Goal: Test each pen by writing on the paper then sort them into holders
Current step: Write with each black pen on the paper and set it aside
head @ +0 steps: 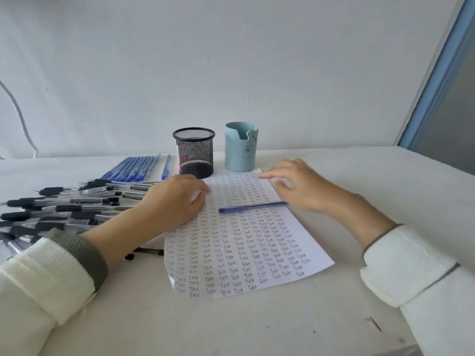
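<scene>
Head view: blue pen [253, 207] lies across the paper [246, 253]. Left hand [174, 201] presses the sheet's 9 o'clock edge, loosely curled; right hand [295, 185], open and empty, hovers at 3 o'clock.

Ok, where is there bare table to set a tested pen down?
Bare table lies right of the paper, and along the near edge below it. The left side is crowded with black pens and blue pens; the mesh holder and blue holder stand behind.
</scene>
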A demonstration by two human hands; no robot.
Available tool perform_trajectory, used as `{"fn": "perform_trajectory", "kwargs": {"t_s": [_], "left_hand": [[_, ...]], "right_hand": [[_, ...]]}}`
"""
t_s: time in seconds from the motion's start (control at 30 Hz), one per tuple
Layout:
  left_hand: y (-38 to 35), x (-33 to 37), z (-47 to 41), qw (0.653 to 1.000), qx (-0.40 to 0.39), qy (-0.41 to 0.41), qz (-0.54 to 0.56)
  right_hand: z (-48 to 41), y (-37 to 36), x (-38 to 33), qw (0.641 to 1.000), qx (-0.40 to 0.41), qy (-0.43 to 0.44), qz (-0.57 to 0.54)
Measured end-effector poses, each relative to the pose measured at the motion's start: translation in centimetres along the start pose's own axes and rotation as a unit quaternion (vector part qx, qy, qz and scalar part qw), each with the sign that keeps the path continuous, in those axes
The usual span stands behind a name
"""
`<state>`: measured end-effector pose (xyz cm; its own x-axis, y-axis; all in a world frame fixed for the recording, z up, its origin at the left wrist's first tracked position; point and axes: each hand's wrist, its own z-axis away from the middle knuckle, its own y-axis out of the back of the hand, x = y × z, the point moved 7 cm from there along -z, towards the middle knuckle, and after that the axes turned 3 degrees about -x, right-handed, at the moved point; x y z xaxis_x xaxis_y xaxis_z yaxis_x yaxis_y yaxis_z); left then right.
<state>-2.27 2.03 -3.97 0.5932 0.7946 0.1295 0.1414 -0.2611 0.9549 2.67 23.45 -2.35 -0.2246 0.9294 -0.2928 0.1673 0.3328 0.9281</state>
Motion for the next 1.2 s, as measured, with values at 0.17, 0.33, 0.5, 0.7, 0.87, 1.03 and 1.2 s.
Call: {"fn": "perform_trajectory", "kwargs": {"t_s": [0.17,0.33,0.5,0.7,0.87,1.03,1.2], "left_hand": [[0.8,1.6,-0.1,0.989,0.06,-0.061,0.118],[-0.1,4.7,0.5,0.987,0.002,-0.109,0.121],[-0.8,5.2,0.6,0.986,-0.002,-0.141,0.086],[5.9,2.4,-0.2,0.966,0.187,-0.121,0.133],[10.5,-6.0,-1.8,0.96,0.241,0.082,0.119],[5.7,-10.0,-4.0,0.976,0.096,0.194,0.023],[2.6,-11.2,-5.8,0.969,0.037,0.239,-0.043]], "right_hand": [[1.9,1.6,5.3,0.974,-0.083,-0.177,0.116],[1.8,1.5,6.8,0.973,-0.072,-0.194,0.098],[1.5,1.2,5.8,0.982,-0.054,-0.162,0.079],[0.8,1.1,5.5,0.987,-0.027,-0.138,0.077],[0.8,1.1,7.4,0.982,-0.05,-0.166,0.069],[0.6,2.3,5.7,0.989,0.026,-0.11,0.1],[1.3,5.9,3.0,0.951,0.259,0.011,-0.167]]}}
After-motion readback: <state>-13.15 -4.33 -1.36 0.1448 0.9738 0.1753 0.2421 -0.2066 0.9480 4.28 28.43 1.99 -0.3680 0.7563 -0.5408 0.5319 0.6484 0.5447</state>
